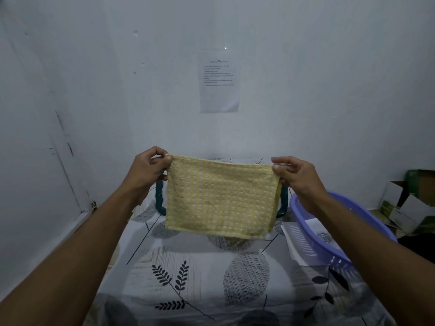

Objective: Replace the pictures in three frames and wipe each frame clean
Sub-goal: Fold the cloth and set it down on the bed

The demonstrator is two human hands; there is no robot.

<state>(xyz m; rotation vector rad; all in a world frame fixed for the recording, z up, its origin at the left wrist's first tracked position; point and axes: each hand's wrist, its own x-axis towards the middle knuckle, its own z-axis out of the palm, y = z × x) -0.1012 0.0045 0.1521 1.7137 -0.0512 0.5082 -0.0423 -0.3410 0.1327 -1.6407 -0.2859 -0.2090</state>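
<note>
A yellow checked cloth (221,198) hangs spread flat in the air above the table. My left hand (147,171) pinches its top left corner and my right hand (297,176) pinches its top right corner. Behind the cloth stands a dark green object (160,198), mostly hidden; only its left and right edges show. A purple plastic basket (329,234) at the right holds printed pictures (322,236). A white paper sheet (288,234) lies under the basket's left side.
The table wears a white cloth with grey circles and black leaf prints (179,274). White walls stand close at the left and back, with a printed sheet (220,82) taped up. Opened cardboard boxes (409,203) lie at the far right.
</note>
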